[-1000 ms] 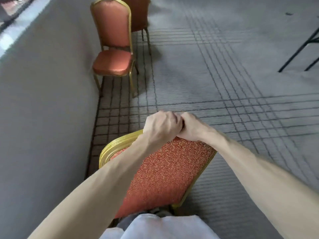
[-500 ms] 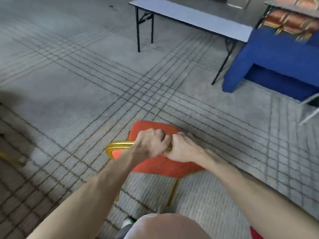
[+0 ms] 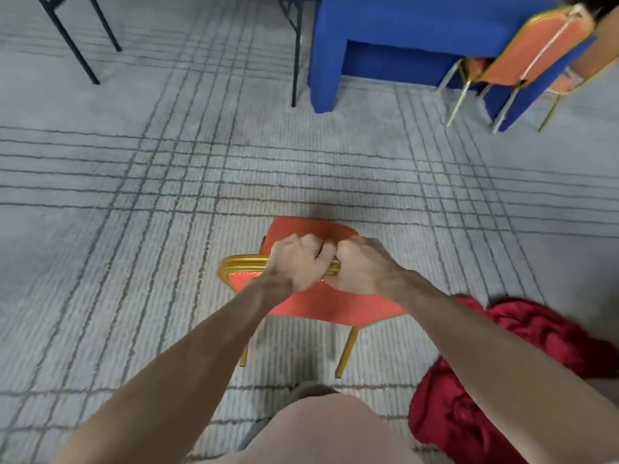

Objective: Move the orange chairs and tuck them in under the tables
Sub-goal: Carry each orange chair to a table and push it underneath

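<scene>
An orange chair (image 3: 321, 304) with a gold frame is in front of me, seen from above and behind. My left hand (image 3: 298, 261) and my right hand (image 3: 363, 266) are side by side, both closed around the gold top rail of its backrest. Its seat points away from me, toward a table draped in blue cloth (image 3: 412, 35) at the top. Two more orange chairs (image 3: 532, 51) stand at that table's right end, partly under it. The black legs of a folding table (image 3: 294, 51) show at the top left and centre.
A crumpled red cloth (image 3: 502, 373) lies on the carpet at the lower right, close to my right arm. Grey carpet with dark grid lines stretches between the chair and the tables. My knee (image 3: 321, 430) fills the bottom centre.
I have turned away from the wall and the other chairs, carrying the chair with me. The blue-draped table and its chairs are now closer ahead. Both hands kept their grip.
</scene>
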Tool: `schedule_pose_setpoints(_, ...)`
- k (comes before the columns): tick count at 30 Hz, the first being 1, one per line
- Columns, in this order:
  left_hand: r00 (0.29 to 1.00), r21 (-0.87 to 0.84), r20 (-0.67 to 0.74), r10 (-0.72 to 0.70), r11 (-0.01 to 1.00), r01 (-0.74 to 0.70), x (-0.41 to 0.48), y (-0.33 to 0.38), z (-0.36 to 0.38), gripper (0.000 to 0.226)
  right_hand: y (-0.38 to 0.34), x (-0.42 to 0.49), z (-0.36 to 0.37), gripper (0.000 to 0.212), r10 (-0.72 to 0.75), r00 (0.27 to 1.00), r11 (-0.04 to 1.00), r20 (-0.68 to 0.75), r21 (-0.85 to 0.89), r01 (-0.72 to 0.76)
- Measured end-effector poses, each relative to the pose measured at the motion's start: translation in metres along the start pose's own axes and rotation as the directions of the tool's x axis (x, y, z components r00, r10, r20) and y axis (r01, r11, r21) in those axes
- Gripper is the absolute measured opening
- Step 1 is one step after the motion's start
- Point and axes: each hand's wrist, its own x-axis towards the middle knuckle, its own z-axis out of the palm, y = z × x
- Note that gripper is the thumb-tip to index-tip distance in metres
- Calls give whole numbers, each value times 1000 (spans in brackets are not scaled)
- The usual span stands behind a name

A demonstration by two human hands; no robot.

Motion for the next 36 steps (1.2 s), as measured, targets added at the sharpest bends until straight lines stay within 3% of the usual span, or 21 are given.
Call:
schedule_pose_setpoints(2,999,-41,-28,35,999,-36,19,13,2,44,21,-2,-4,27,84,996,995,-12,56,-83)
schedule_pose_setpoints(4,995,30,-71,76,997,-74,41,20,-2,52,30,10,-13,28,121,988,989,-98,98,-112)
schedule_pose_setpoints(7,995,24,-94,39,999,-37,93,-1,-21,56,33,54,-38,27,63,971,997,-230,64,-49)
schedule_pose_setpoints(14,977,-9,-212,25,1000,-27,219,6,-55,57,94,149,-119,33,35,955,998,-294,65,-17)
schedule_pose_setpoints(23,980,-24,-193,37,999,-42,365,10,-82,52,160,253,-199,33,11,948,988,-317,147,38)
schedule_pose_setpoints(29,973,3,-215,-87,996,90,438,16,-81,55,196,304,-232,27,-17,961,978,-276,196,73)
schedule_pose_setpoints(36,968,37,-227,-104,993,115,526,11,-82,55,237,376,-267,28,-14,975,968,-224,241,69)
